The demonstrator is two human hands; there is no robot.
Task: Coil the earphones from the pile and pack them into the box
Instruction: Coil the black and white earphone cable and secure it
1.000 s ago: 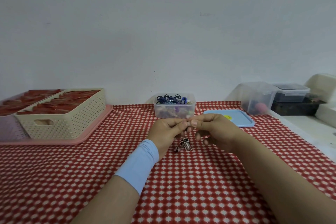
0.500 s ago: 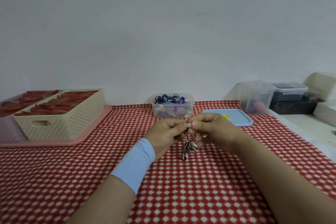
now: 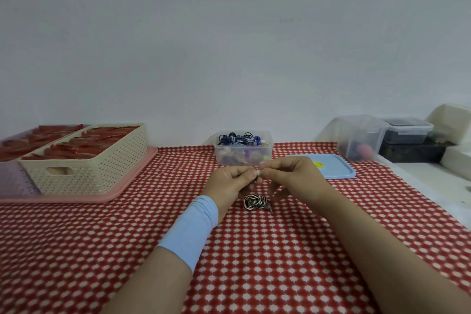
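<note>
A black-and-white earphone bundle (image 3: 255, 201) hangs coiled just below my two hands, above the red checked cloth. My left hand (image 3: 230, 184) and my right hand (image 3: 289, 177) meet fingertip to fingertip, both pinching the earphone's thin cord from which the coil dangles. Behind them stands a clear plastic box (image 3: 243, 152) heaped with blue, black and white earphones. Its blue lid (image 3: 331, 169) lies flat to the right.
A cream perforated basket (image 3: 86, 166) of red items sits on a pink tray (image 3: 122, 192) at the left. Clear containers (image 3: 359, 136) and a dark box (image 3: 407, 132) stand at the back right, beside a white counter (image 3: 433, 183).
The coiled bundle has swung from under my left hand toward the right and turned sideways. Both hands stay pinched together in nearly the same spot.
</note>
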